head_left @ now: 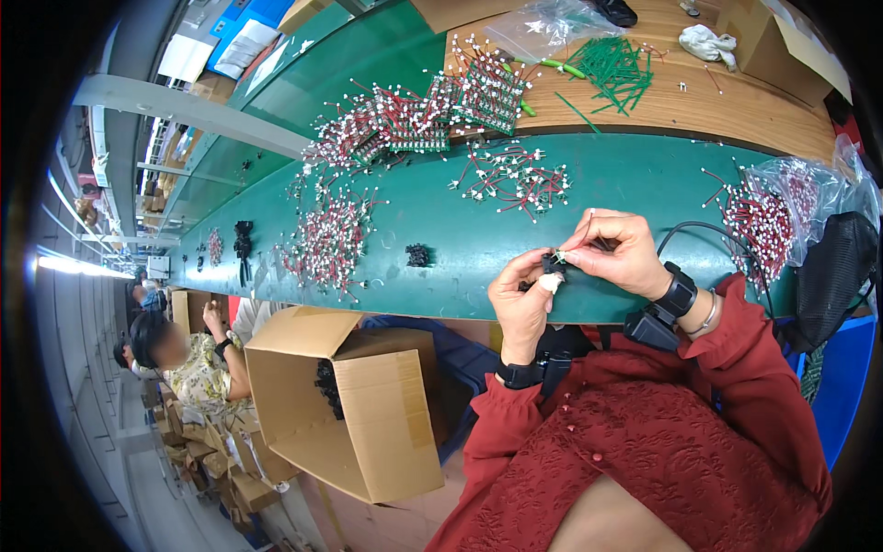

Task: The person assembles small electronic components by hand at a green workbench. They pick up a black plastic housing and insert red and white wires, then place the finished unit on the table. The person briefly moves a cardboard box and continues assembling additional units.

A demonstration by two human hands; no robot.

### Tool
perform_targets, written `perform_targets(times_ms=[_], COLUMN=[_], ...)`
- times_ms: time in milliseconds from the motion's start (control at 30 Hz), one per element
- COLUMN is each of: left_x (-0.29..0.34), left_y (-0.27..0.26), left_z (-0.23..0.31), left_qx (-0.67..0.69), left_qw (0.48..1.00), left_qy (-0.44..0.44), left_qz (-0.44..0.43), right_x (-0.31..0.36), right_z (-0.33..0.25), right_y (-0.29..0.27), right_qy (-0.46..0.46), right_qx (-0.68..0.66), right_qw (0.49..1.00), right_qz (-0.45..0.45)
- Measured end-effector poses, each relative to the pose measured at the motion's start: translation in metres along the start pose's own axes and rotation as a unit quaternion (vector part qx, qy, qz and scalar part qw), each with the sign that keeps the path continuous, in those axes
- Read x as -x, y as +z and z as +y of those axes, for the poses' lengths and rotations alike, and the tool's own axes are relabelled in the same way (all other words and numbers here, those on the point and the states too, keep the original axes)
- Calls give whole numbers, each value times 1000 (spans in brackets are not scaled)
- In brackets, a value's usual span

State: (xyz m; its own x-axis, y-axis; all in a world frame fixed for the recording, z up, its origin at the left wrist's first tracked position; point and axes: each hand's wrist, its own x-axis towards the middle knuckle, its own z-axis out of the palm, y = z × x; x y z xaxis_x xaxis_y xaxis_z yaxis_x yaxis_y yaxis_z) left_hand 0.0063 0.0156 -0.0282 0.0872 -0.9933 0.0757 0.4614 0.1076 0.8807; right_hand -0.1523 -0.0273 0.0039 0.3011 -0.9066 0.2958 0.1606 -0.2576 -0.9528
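Your hands are together, left hand [517, 302] clamped on a small black plastic part [551, 264], right hand [627, 252] pinching a tiny pale piece [559, 258] against it, beyond and right of the open cardboard box [391, 423], both equally near, long axis unreadable.

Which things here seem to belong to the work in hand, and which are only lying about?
Likely part of the job:
- small black part between the left hand and right hand
- small black pieces heaped on the green table
- thin red wires with white connectors

Likely just lying about:
- crumpled white cloth
- black mesh bag
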Motion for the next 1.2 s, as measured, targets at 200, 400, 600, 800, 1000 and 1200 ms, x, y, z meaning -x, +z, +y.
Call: perform_targets(times_ms=[200,400,600,800,1000,1200], left_x=[0,1,3,6,2,2], left_y=[1,1,1,-2,4,9], left_z=[1,1,-3,-5,-5,0], left_qx=[0,-24,-110,-153,-138,-92], left_qw=[1000,1000,993,986,988,996], left_qy=[1,6,45,68,67,-2], left_qz=[-2,4,-13,-16,1,8], right_x=[0,-2,-2,-2,3,-3], right_z=[-3,-8,-18,-18,-14,-9], right_y=[0,-2,-7,-7,-3,-2], right_qy=[-39,-85,-70,-68,-76,-152], right_qx=[62,104,173,179,170,252], right_qw=[997,991,982,980,982,956], right_qz=[-2,-14,-42,-58,-21,-14])
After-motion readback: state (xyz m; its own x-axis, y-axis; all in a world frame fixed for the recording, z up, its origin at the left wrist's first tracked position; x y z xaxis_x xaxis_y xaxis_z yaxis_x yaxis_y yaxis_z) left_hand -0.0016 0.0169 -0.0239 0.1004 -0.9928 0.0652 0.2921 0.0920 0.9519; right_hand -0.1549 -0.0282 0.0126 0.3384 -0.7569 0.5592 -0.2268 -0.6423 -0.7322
